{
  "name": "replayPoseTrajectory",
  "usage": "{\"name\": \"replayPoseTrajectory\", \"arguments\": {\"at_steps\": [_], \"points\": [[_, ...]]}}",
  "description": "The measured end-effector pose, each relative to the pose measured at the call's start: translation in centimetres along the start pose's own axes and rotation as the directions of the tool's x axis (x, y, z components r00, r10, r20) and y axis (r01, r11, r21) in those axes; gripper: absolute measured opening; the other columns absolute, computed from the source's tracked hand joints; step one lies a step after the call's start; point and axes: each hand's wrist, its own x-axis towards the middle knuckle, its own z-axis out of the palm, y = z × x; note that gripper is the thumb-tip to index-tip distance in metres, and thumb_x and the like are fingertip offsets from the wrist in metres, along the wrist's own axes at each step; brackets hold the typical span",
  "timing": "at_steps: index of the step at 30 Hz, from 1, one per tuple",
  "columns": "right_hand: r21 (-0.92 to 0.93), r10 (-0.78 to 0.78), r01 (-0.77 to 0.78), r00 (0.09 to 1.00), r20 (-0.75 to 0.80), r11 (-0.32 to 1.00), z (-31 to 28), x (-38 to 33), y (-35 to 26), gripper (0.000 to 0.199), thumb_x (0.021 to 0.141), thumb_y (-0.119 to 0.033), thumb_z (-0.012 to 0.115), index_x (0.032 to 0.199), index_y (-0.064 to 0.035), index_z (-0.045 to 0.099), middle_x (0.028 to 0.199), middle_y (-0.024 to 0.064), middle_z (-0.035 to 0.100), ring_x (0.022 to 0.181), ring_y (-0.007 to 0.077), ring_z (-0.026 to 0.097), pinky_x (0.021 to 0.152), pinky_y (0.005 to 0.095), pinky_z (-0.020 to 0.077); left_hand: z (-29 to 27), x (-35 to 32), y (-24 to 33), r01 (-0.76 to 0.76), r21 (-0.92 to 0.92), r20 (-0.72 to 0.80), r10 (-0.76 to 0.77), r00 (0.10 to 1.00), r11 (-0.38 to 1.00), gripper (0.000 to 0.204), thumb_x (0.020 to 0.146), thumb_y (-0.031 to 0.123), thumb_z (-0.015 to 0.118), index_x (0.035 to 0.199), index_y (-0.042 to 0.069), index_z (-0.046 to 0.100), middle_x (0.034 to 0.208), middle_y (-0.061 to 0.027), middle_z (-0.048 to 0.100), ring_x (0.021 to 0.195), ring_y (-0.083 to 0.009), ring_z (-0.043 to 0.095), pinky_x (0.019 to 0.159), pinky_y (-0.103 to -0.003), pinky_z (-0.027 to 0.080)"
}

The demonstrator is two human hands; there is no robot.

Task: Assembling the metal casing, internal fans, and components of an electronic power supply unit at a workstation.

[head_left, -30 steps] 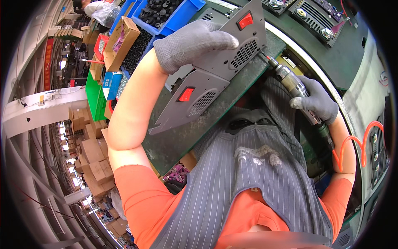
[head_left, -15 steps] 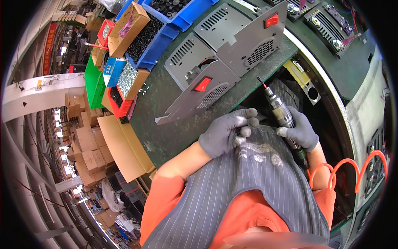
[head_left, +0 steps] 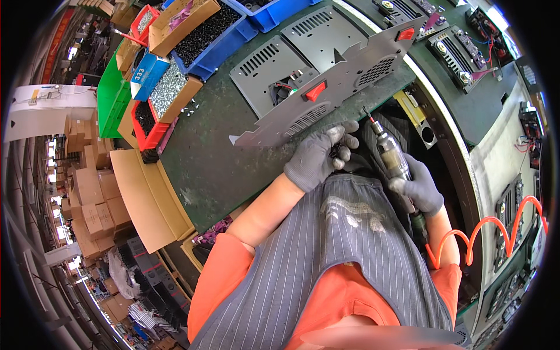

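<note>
My left hand (head_left: 315, 160), in a grey glove, is half curled, palm turned up, before the bench edge. Small black screws (head_left: 336, 151) show between its fingers. My right hand (head_left: 422, 188), also gloved, is wrapped round a pneumatic screwdriver (head_left: 392, 158), whose bit points up and away from me. An orange coiled air hose (head_left: 490, 224) runs from the tool's lower end. Beyond my left hand stand two grey metal housings, a near one (head_left: 280, 125) and a far one (head_left: 382, 49). Each has a vented plate and a red rocker switch. Neither hand touches them.
Left on the dark green bench (head_left: 204, 157) are a blue bin of black screws (head_left: 219, 58), a cardboard tray of silver screws (head_left: 175, 87) and a red bin (head_left: 154, 137). An open carton (head_left: 149, 192) adjoins the bench. Circuit assemblies (head_left: 458, 58) lie at the far right.
The view has turned a little. My left hand has moved up closer to the near housing, and the black screws now show in it. My right hand keeps its hold on the screwdriver.
</note>
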Motion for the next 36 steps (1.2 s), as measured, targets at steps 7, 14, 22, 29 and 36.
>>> {"name": "replayPoseTrajectory", "arguments": {"at_steps": [7, 14, 22, 29, 36], "points": [[-0.059, 0.02, -0.013, 0.991, 0.134, 0.998, 1.3, -3.6, -3.0, 0.081, 0.065, -0.044, 0.088, 0.122, 0.0047, 0.059, 0.099, 0.0059, 0.063, 0.09, 0.0136, 0.057, 0.085, 0.0305, 0.0474, -0.3, 0.0, -0.2, -0.136, -0.036, -0.009, 0.136, 0.991, 0.99, 0.034, 0.103, 0.023, 0.054, 0.129, 0.001, 0.056, 0.095, 0.0007, 0.062, 0.07, -0.0028, 0.047, 0.058, -0.018, 0.041], [-0.106, -0.038, 0.057, 0.985, 0.167, 0.993, 2.8, -3.3, -2.3, 0.082, 0.064, -0.045, 0.089, 0.122, 0.0038, 0.059, 0.096, 0.0066, 0.064, 0.087, 0.0139, 0.06, 0.083, 0.0309, 0.0496, -0.1, -1.4, 1.0, -0.085, -0.132, 0.041, 0.091, 0.995, 0.988, 0.038, 0.102, 0.024, 0.057, 0.129, -0.003, 0.053, 0.085, 0.0006, 0.063, 0.061, -0.0017, 0.044, 0.05, -0.016, 0.037], [-0.06, -0.041, 0.053, 0.982, 0.184, 0.997, 2.7, -2.9, -1.2, 0.081, 0.064, -0.043, 0.089, 0.122, 0.0037, 0.059, 0.095, 0.0065, 0.065, 0.084, 0.0149, 0.06, 0.081, 0.0316, 0.0503, 1.1, -1.5, 0.7, -0.139, -0.047, -0.051, 0.137, 0.989, 0.989, 0.037, 0.101, 0.026, 0.058, 0.123, -0.004, 0.057, 0.08, 0.0007, 0.062, 0.056, -0.001, 0.042, 0.046, -0.015, 0.034], [-0.151, 0.002, 0.036, 0.971, 0.241, 0.988, 2.5, -2.4, -1.7, 0.08, 0.065, -0.042, 0.089, 0.124, 0.0027, 0.059, 0.094, 0.0063, 0.064, 0.085, 0.0131, 0.059, 0.08, 0.031, 0.0494, 0.4, -2.3, 0.6, -0.144, 0.61, -0.116, 0.268, 0.956, 0.779, 0.035, 0.097, 0.033, 0.063, 0.101, -0.001, 0.071, 0.073, 0.0012, 0.058, 0.059, -0.0022, 0.046, 0.051, -0.019, 0.039], [-0.006, -0.031, 0.033, 0.981, 0.191, 0.999, 1.8, -1.4, -4.5, 0.087, 0.063, -0.045, 0.09, 0.126, 0.0049, 0.057, 0.102, 0.0053, 0.062, 0.09, 0.0134, 0.057, 0.084, 0.0284, 0.0464, -2.1, -9.0, 6.4, 0.342, 0.887, -0.267, 0.26, 0.928, -0.31, 0.038, 0.084, 0.048, 0.068, 0.094, 0.012, 0.075, 0.096, -0.0121, 0.073, 0.09, -0.0289, 0.069, 0.081, -0.04, 0.053]]}}
